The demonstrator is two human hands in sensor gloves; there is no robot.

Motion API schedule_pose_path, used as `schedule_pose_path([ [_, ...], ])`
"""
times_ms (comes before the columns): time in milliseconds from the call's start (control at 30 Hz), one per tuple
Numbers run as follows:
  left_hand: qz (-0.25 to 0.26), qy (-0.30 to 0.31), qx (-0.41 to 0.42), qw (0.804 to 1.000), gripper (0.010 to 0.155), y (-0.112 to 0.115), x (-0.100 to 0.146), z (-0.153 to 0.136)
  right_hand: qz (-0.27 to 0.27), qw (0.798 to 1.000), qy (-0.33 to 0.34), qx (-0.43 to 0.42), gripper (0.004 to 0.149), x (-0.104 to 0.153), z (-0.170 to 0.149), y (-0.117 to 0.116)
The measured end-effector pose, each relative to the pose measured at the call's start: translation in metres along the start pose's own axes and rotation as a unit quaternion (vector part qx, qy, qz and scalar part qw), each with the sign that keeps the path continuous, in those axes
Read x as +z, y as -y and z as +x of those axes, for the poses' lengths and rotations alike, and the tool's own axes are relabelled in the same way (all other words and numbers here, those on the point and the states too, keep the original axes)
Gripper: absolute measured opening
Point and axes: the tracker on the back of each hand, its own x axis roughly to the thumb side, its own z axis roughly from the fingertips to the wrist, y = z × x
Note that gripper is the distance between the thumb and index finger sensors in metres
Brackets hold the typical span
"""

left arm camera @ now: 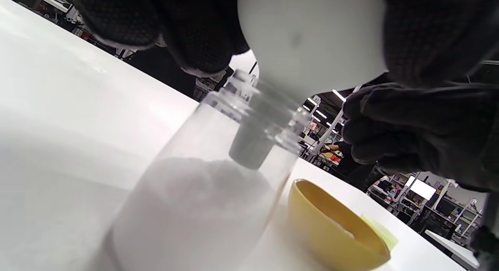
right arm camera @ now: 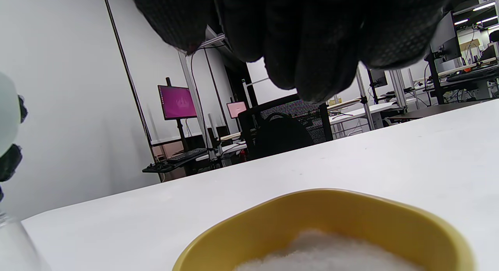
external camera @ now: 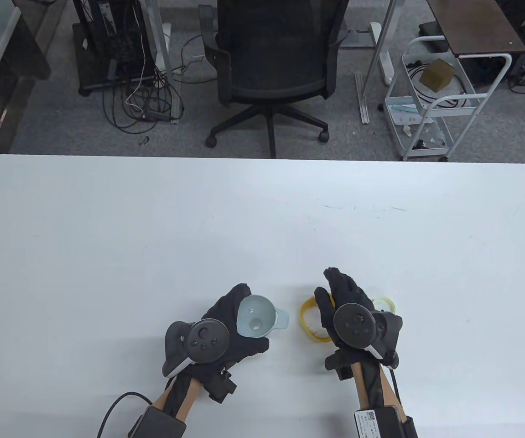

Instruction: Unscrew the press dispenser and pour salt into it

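My left hand [external camera: 237, 319] grips a pale blue-grey funnel [external camera: 257, 315]. In the left wrist view the funnel [left arm camera: 312, 37] has its spout inside the neck of the clear open dispenser bottle [left arm camera: 202, 201], which stands on the table partly filled with white salt. A yellow bowl [external camera: 309, 319] holding salt [right arm camera: 331, 251] sits just right of it. My right hand [external camera: 335, 292] hovers over the bowl [right arm camera: 323, 208], fingers [right arm camera: 312, 48] extended above it and not touching it. The bottle is hidden under the funnel in the table view.
A pale yellow-green round piece [external camera: 386, 303] lies on the white table [external camera: 262, 219] just right of my right hand. An office chair [external camera: 273, 68] and a wire cart [external camera: 431, 105] stand beyond the far edge.
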Motion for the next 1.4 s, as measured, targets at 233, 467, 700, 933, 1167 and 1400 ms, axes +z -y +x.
schedule_pose_path([
  [233, -0.031, -0.007, -0.028, 0.999, 0.124, 0.01, -0.002, -0.003, 0.003, 1.0, -0.001, 0.003, 0.057, 0.0, 0.0, -0.001],
  [467, -0.026, -0.009, -0.02, 0.999, 0.123, 0.007, -0.001, -0.004, 0.011, 1.0, 0.0, 0.009, 0.057, 0.0, 0.001, -0.005],
  [700, -0.026, -0.008, -0.021, 0.999, 0.124, 0.007, -0.001, -0.002, 0.014, 1.0, 0.002, 0.012, 0.057, 0.0, 0.001, -0.006],
  [933, -0.03, -0.008, -0.02, 0.999, 0.124, 0.006, -0.001, -0.002, 0.019, 1.0, 0.005, 0.016, 0.057, 0.0, 0.002, -0.007],
  [1167, -0.027, -0.018, 0.024, 0.999, 0.124, 0.004, -0.002, -0.004, 0.019, 1.0, 0.004, 0.016, 0.057, 0.0, 0.001, -0.008],
  [1400, 0.002, -0.016, 0.057, 0.998, 0.123, -0.012, 0.0, -0.004, 0.02, 1.0, 0.006, 0.018, 0.057, 0.0, 0.002, -0.009],
])
